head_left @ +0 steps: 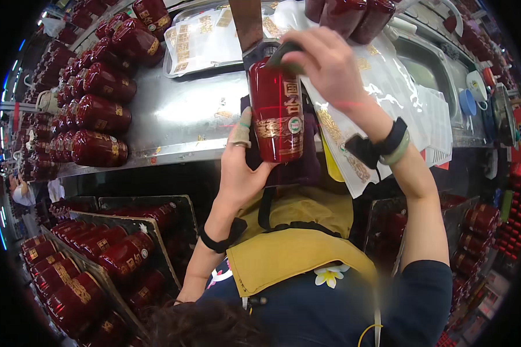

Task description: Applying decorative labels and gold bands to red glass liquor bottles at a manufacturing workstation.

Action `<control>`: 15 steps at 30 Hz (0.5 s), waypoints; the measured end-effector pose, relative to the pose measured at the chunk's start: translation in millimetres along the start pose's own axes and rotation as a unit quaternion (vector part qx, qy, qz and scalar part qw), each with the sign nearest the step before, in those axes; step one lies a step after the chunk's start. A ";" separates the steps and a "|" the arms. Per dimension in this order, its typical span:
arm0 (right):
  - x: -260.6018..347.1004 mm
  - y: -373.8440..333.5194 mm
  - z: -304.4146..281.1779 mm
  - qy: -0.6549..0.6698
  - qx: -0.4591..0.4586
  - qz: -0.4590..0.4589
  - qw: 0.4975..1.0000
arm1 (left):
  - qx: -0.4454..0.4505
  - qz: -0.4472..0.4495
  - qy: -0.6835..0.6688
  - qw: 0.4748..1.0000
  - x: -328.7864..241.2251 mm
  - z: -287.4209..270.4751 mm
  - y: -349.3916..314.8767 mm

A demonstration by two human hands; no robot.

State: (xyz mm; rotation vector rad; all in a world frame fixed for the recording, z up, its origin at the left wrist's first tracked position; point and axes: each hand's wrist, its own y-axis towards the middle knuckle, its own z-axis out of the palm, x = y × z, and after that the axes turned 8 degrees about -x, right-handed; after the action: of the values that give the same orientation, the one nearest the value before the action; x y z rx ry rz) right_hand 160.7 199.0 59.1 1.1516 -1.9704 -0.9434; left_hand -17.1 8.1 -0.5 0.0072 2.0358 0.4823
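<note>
1. The lower end of a red bottle [276, 141] is held in the left hand [240, 176] – fingers along its left side, thumb at its base.
2. A dark green pad [285, 56] is gripped in the right hand [329, 66], by the bottle's upper end.
3. The bottle is thus placed between both hands, over a dark cloth [311, 156].
4. More red bottles [101, 113] are lined up leftward – well apart from the left hand.
</note>
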 end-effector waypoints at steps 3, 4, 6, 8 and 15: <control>12.7 -1.8 -5.0 0.056 -0.006 0.061 0.997 | -0.009 0.031 0.024 0.999 -8.9 -0.3 7.1; 28.3 -4.8 -7.8 0.165 0.034 0.167 0.971 | -0.034 0.078 0.050 0.995 -13.3 -0.8 8.0; 31.9 -10.8 -2.3 0.167 0.059 0.115 0.977 | -0.023 0.061 0.044 0.997 -11.2 -3.0 8.3; 9.7 -9.6 1.1 0.095 -0.007 0.103 0.990 | -0.001 0.055 0.037 0.998 -7.1 -6.0 8.3; 53.1 -60.6 -15.8 0.085 0.019 -0.036 0.996 | 0.041 -0.001 0.018 0.999 9.6 -5.6 4.7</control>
State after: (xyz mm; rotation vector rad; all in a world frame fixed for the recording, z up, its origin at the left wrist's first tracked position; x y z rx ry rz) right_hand 178.4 125.8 26.4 1.2886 -1.8294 -0.8186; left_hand -27.5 12.5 -4.7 0.0466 2.0894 0.4009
